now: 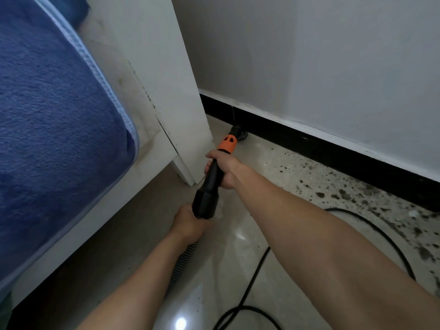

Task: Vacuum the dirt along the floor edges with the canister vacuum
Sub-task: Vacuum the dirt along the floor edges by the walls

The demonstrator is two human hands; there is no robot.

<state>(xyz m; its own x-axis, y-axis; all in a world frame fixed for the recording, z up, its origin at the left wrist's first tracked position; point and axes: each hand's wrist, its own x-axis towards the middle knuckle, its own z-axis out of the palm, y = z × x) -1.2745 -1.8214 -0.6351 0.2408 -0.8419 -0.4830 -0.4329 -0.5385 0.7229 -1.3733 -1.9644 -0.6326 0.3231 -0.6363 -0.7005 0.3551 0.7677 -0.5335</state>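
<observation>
Black plastic tube (210,184) is held in both hands: the right hand (223,169) curls round it just under the orange collar (227,144), and the left hand (190,222) grips the thick end where the ribbed hose (184,256) joins. Rigid and probably light, it should steer best held like this, while the soft hose flexes and trails. Its nozzle (238,133) sits on the floor (238,234) against the black skirting (321,148), beside the white bed leg (181,103). Dirt (352,194) lies along the edge to the right (plenty of it), near a looped cable (252,275)
</observation>
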